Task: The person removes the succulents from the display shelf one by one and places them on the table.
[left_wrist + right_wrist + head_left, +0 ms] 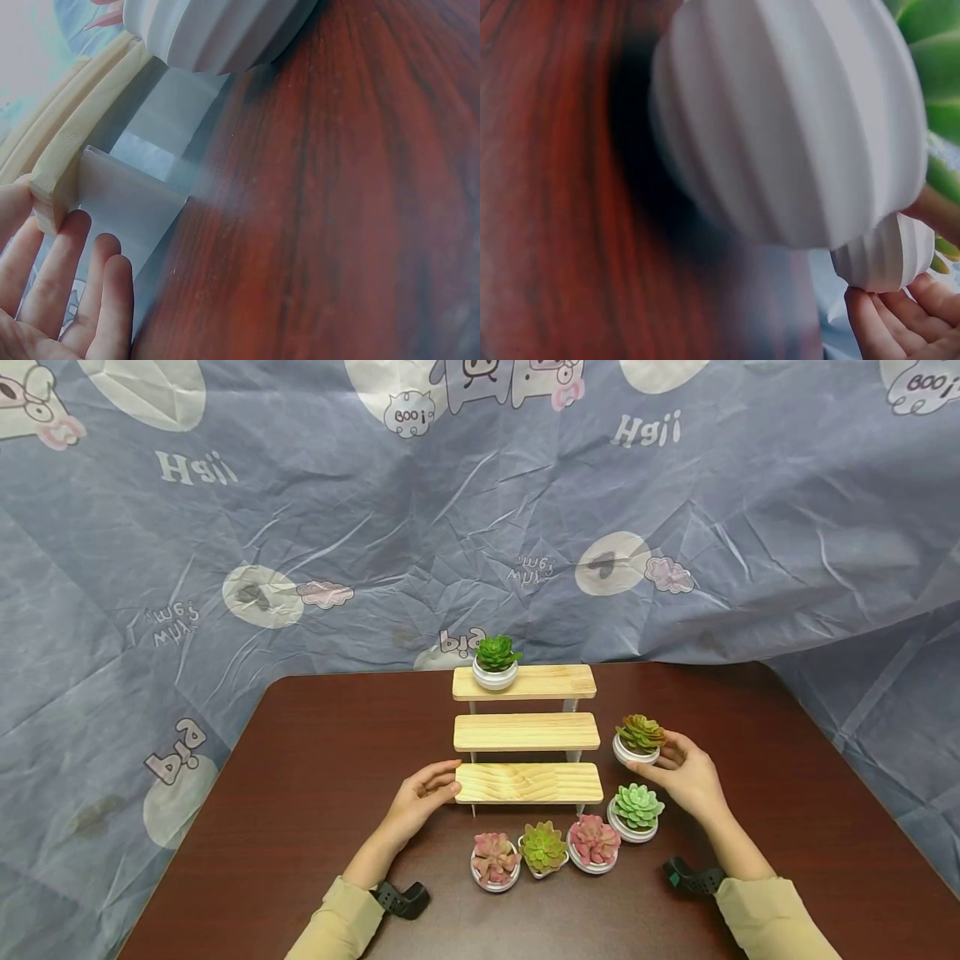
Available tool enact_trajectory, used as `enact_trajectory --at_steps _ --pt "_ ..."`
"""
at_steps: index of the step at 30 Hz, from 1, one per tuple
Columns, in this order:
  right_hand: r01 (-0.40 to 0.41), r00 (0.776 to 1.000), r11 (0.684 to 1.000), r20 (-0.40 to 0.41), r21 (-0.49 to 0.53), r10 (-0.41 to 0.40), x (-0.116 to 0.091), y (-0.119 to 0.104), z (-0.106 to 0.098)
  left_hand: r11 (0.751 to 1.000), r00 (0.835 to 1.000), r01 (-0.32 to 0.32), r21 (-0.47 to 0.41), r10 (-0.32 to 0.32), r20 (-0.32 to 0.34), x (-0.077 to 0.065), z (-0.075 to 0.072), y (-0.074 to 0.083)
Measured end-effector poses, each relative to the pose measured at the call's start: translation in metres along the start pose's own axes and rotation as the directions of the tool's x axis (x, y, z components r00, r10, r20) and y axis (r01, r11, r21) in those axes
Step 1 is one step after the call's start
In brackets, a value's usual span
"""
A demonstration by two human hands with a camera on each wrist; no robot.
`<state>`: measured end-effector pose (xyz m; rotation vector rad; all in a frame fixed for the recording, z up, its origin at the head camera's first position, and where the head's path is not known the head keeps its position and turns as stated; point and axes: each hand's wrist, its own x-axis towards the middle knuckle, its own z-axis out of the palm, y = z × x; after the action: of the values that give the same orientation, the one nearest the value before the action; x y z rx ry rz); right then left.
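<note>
A three-tier wooden display stand [527,732] with clear supports stands on the table. A dark green potted succulent [496,662] sits at the left of its top shelf. My left hand [422,795] holds the left end of the lowest shelf [64,169], thumb and fingers about its corner. Right of the stand, my right hand [686,772] grips the white ribbed pot of a brownish-green succulent [639,739]. In the right wrist view that pot [885,255] rests in the fingertips, partly behind a nearer white pot [795,120].
A pale green succulent [637,808] stands just below the right hand. In front of the stand are a pink succulent [495,858], a yellow-green one [543,848] and another pink one [594,841]. A printed grey-blue cloth [375,527] hangs behind the dark red-brown table [322,727].
</note>
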<state>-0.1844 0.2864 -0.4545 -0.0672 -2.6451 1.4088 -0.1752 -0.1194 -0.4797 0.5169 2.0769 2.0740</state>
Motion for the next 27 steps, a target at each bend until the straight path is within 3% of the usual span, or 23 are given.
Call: enact_trajectory --at_steps 10,27 --pt "0.0 0.998 1.0 0.056 0.023 -0.001 -0.001 0.012 0.004 1.0 1.0 0.003 0.004 -0.003 -0.009 0.0 0.0 0.0" --pt "0.012 0.997 0.999 0.069 0.037 -0.015 -0.006 0.02 0.012 1.0 1.0 -0.001 -0.004 0.001 -0.005 0.0 0.0 0.0"
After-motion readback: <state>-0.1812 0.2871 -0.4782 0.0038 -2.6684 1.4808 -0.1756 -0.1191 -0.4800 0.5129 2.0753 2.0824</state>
